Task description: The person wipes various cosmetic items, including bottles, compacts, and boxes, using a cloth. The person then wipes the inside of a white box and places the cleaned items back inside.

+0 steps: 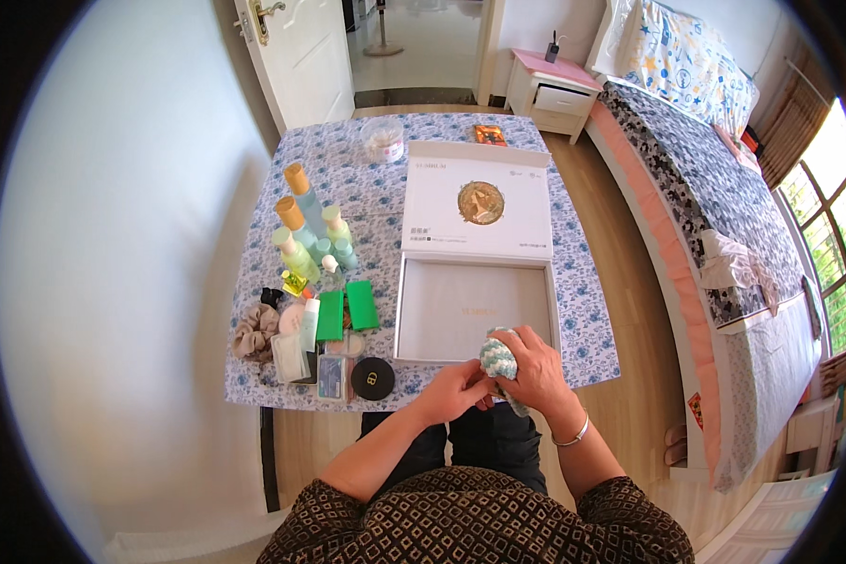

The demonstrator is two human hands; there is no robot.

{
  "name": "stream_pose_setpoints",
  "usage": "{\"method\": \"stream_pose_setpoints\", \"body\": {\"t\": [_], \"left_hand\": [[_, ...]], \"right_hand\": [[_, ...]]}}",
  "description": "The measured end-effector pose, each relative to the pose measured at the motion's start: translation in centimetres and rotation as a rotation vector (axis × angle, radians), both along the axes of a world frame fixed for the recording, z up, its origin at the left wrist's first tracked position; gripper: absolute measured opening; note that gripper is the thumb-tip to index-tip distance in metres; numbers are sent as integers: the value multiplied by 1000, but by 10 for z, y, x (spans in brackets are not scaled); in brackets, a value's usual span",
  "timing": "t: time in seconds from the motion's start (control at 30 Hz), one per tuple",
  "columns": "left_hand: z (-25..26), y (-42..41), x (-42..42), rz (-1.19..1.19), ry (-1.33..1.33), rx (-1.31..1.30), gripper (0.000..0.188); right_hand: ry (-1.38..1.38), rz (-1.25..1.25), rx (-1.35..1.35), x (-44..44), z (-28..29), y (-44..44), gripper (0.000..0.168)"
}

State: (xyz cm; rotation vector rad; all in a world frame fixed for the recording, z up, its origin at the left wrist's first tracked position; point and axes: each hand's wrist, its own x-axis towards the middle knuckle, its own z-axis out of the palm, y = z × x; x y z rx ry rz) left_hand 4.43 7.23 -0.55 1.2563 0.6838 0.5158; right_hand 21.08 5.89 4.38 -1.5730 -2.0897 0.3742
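A bundled green-and-white striped cloth (499, 357) is in my right hand (537, 365), its fingers curled over the top and side. My left hand (452, 392) meets it from the left, fingers bent at the lower edge of the cloth; whether they grip the cloth or something under it is hidden. Both hands are at the table's near edge, in front of an open white gift box (458, 307). The tray of the box shows a pale inside with faint lettering, and its raised lid (437, 201) bears a gold round emblem.
On the flowered tablecloth (374, 243), left of the box, stand several lotion bottles (292, 254), two green packets (361, 305), a scrunchie (256, 333) and a round black compact (372, 378). A clear tub (382, 141) and a small orange box (490, 135) are at the far side.
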Motion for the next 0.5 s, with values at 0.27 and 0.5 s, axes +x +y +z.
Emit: {"method": "stream_pose_setpoints", "body": {"t": [0.27, 0.5], "left_hand": [[10, -17, -12, 283, -161, -99, 24], [22, -23, -15, 285, -159, -62, 28]], "right_hand": [[636, -282, -45, -7, -25, 5, 29], [1057, -365, -154, -25, -34, -5, 17]]}}
